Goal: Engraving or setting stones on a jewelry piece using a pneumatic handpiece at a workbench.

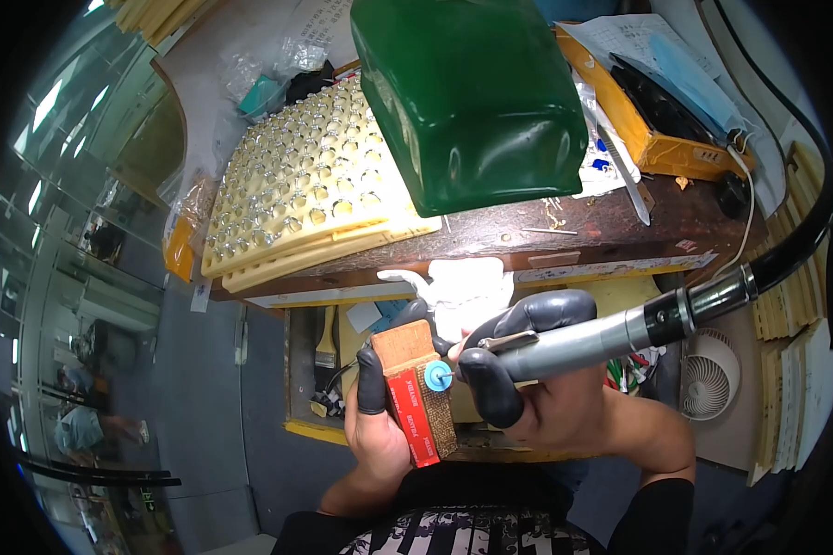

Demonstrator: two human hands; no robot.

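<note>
My left hand (376,416), with black finger cots, is closed around a small block (404,348) that has a red printed label on its side and a rough brown face. In my right hand (565,407), also wearing black finger cots, is a grey rotary tool handpiece (583,344). A thin shank runs from its tip to a round light-blue wheel (438,375), which is at the block's rough face; whether it is spinning I cannot tell. A brightly lit white wooden-looking or cloth piece (470,291) lies just beyond my hands, its kind unclear.
A green lamp hood (472,102) stands over the dark bench edge (528,236). To its left, stacked cream trays (296,176) hold many shiny rings. Tweezers (625,176) and a yellow box (680,153) lie right. A small white fan (711,375) and an open drawer (315,430) sit lower.
</note>
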